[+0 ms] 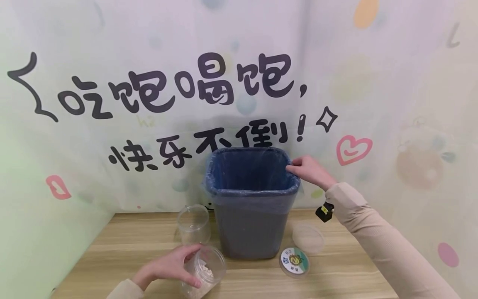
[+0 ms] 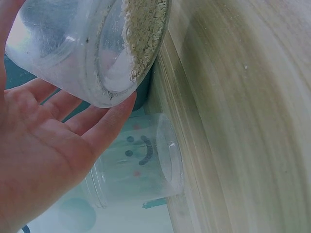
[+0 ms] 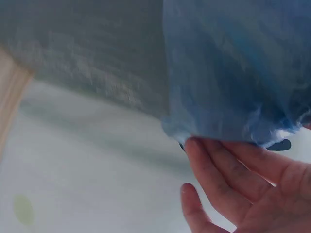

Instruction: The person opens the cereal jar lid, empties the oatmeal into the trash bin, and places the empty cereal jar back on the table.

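Note:
My left hand (image 1: pixel 169 265) holds a clear plastic jar (image 1: pixel 209 270), thumb and fingers around its sides. The jar leans over, and pale oat-like flakes (image 2: pixel 146 41) lie along its lower side and base in the left wrist view. Behind it stands a grey trash bin (image 1: pixel 248 230), upright, with a thin translucent bag (image 1: pixel 257 201) folded over its rim. At the bin's right rim is my right hand (image 1: pixel 311 171), with the thumb over the edge and the fingers (image 3: pixel 228 170) against the bag outside.
Another clear jar (image 1: pixel 193 226) stands left of the bin. To the bin's right lie a round lid with a flower picture (image 1: pixel 295 261) and a clear lid (image 1: pixel 308 238) on the wooden table (image 1: pixel 336 270). A printed cloth (image 1: pixel 149 33) hangs behind.

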